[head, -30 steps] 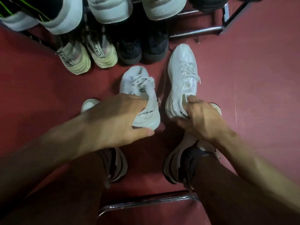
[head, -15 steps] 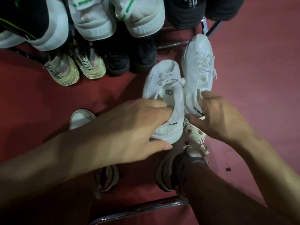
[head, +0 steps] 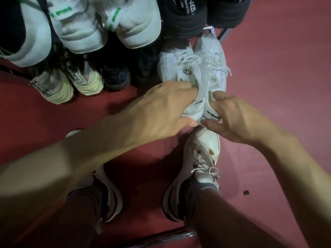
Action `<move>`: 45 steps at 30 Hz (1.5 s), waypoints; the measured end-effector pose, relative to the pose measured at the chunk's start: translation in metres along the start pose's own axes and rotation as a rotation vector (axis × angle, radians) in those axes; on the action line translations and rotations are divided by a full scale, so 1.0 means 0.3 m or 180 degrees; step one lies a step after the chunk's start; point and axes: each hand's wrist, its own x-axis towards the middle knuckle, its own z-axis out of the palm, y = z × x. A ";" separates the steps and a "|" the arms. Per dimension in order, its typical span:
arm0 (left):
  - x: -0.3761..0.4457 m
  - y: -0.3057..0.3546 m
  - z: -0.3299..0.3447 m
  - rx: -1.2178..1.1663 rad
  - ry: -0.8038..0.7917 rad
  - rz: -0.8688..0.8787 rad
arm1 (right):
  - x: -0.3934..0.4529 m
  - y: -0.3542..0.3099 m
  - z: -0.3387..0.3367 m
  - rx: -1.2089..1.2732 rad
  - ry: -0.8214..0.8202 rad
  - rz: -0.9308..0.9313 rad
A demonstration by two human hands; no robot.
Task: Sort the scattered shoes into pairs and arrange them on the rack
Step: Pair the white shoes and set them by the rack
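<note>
While our left hand (head: 161, 111) gripped the left shoe (head: 177, 72) at its heel and our right hand (head: 232, 117) pinched the right shoe (head: 215, 59) likewise, both lay side by side on the floor (head: 277, 68). Their toes pointed away from us toward the rack (head: 211, 29), just ahead, so we judged a straight push forward remained.

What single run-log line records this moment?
stage: pairing | left hand: grips left white sneaker | right hand: grips right white sneaker | sneakers: side by side, touching

Open red floor (head: 277, 86) right of the rack (head: 211, 30); packed shoes (head: 100, 33) ahead and left.
</note>
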 end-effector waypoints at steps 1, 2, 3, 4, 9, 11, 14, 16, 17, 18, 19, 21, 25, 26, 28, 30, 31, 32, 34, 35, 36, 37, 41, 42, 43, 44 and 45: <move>-0.007 -0.010 0.003 -0.0003 -0.0013 -0.0034 | -0.008 0.013 -0.002 0.0046 0.0007 -0.0020; -0.013 -0.025 0.009 0.0028 -0.0046 -0.0084 | -0.014 0.026 -0.006 0.0064 0.0013 -0.0035; -0.015 -0.044 0.018 0.0082 -0.0096 -0.0162 | -0.018 0.036 -0.011 0.0062 0.0015 -0.0063; -0.013 -0.064 0.029 0.0146 -0.0150 -0.0276 | -0.018 0.044 -0.016 0.0048 0.0021 -0.0102; 0.046 -0.131 0.061 0.0351 -0.0217 -0.0635 | 0.020 0.057 -0.037 -0.0035 0.0141 -0.0201; 0.066 -0.153 0.058 0.0345 -0.0117 -0.0660 | 0.048 0.057 -0.047 -0.0075 0.0157 -0.0200; 0.091 -0.189 0.063 0.0445 -0.0211 -0.0717 | 0.099 0.043 -0.050 -0.0149 0.0198 -0.0356; 0.093 -0.200 0.066 0.0492 -0.0274 -0.0706 | 0.114 0.024 -0.042 -0.0158 0.0182 -0.0380; 0.088 -0.204 0.066 0.0492 -0.0260 -0.0685 | 0.111 0.018 -0.040 -0.0134 0.0187 -0.0365; 0.076 -0.207 0.063 0.0469 -0.0202 -0.0663 | 0.102 0.013 -0.038 -0.0109 0.0203 -0.0363; 0.061 -0.206 0.058 0.0446 -0.0113 -0.0654 | 0.090 0.011 -0.036 -0.0110 0.0229 -0.0377; 0.025 -0.196 0.046 0.0457 0.0074 -0.0638 | 0.075 0.005 -0.033 -0.0195 0.0275 -0.0403; -0.009 -0.217 0.024 0.0463 0.0109 -0.0780 | 0.127 0.010 -0.044 -0.0273 0.0368 -0.0469; -0.004 -0.232 0.020 0.0445 0.0041 -0.0810 | 0.146 0.018 -0.047 -0.0300 0.0398 -0.0428; 0.024 -0.242 0.015 0.0442 -0.0019 -0.0764 | 0.174 0.031 -0.053 -0.0355 0.0504 -0.0306; 0.065 -0.223 0.017 0.0488 0.0027 -0.0623 | 0.178 0.036 -0.056 -0.0372 0.0676 -0.0209; 0.085 -0.211 0.019 0.0490 0.0062 -0.0567 | 0.175 0.035 -0.056 -0.0370 0.0756 -0.0176; 0.102 -0.204 0.025 0.0484 0.0072 -0.0556 | 0.173 0.035 -0.054 -0.0371 0.0811 -0.0134; 0.120 -0.219 0.048 0.0464 0.0034 -0.0642 | 0.181 0.048 -0.042 -0.0528 0.0847 0.0006; 0.119 -0.235 0.066 0.0456 0.0034 -0.0694 | 0.194 0.061 -0.032 -0.0682 0.0850 0.0085; 0.113 -0.249 0.084 0.0460 0.0035 -0.0736 | 0.208 0.080 -0.019 -0.0813 0.0865 0.0155; 0.104 -0.261 0.103 0.0483 0.0024 -0.0756 | 0.223 0.103 -0.006 -0.0907 0.0907 0.0249; 0.115 -0.267 0.142 0.0485 0.0086 -0.0692 | 0.278 0.161 0.007 -0.0877 0.0994 0.0531; 0.134 -0.267 0.134 0.0462 0.0125 -0.0708 | 0.290 0.155 -0.004 -0.0791 0.1038 0.0540; 0.154 -0.268 0.120 0.0448 0.0177 -0.0718 | 0.302 0.144 -0.017 -0.0698 0.1109 0.0520; 0.174 -0.275 0.106 0.0453 0.0213 -0.0727 | 0.314 0.137 -0.027 -0.0617 0.1187 0.0494; 0.189 -0.284 0.095 0.0472 0.0239 -0.0725 | 0.326 0.134 -0.034 -0.0556 0.1241 0.0508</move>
